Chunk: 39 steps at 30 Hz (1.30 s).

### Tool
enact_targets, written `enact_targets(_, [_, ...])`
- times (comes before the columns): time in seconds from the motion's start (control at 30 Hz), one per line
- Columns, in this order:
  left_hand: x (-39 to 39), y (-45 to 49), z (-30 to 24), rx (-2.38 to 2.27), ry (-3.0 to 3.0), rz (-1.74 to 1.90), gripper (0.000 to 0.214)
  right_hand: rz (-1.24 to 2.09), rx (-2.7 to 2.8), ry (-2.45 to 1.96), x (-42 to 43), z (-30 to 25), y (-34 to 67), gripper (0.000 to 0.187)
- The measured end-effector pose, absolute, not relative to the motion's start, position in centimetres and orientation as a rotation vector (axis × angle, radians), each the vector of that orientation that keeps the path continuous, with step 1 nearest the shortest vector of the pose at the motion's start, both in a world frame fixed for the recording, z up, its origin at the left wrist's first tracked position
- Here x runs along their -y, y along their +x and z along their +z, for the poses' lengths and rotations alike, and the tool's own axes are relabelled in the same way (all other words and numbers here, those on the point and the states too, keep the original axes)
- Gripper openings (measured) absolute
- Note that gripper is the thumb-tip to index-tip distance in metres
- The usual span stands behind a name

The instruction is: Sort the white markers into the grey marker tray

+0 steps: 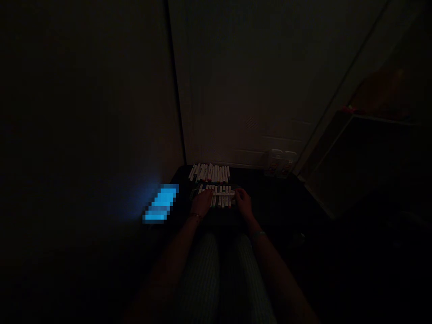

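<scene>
The scene is very dark. My left hand (pixel 201 202) and my right hand (pixel 243 201) reach forward over my knees to a row of white marker pens (pixel 221 198) lying side by side on the dark floor. Between the two hands one white marker (pixel 223 193) lies crosswise over the row, its ends at my fingertips. The fingers of both hands look curled at that marker, though the dark hides the grip. A second row of white markers (pixel 209 172) lies farther off, by the wall.
A glowing blue screen (pixel 161 204) lies on the floor to the left of my left hand. Pale walls meet in a corner ahead. A small pale object (pixel 280 163) stands at the wall's foot. A dark shelf or box (pixel 354 157) rises on the right.
</scene>
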<state>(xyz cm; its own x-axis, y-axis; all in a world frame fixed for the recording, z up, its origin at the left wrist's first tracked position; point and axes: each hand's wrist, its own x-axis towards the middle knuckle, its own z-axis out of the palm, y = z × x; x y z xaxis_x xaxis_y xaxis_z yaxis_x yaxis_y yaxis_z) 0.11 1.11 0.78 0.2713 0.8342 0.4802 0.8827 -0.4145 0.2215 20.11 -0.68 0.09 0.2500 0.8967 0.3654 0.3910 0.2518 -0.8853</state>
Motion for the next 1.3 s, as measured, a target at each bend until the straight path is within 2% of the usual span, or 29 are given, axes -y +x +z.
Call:
enact_targets(0.3, [-1.0, 0.2, 0.9, 1.614, -2.449, -0.936, 0.032, 0.541, 1.364, -1.318, 0.9, 0.3, 20.1, 0.031])
enact_targets(1.3, [-0.7, 0.3, 1.4, 1.651, -2.457, -0.940, 0.029, 0.546, 1.349, -1.341, 1.9, 2.0, 19.9, 0.025])
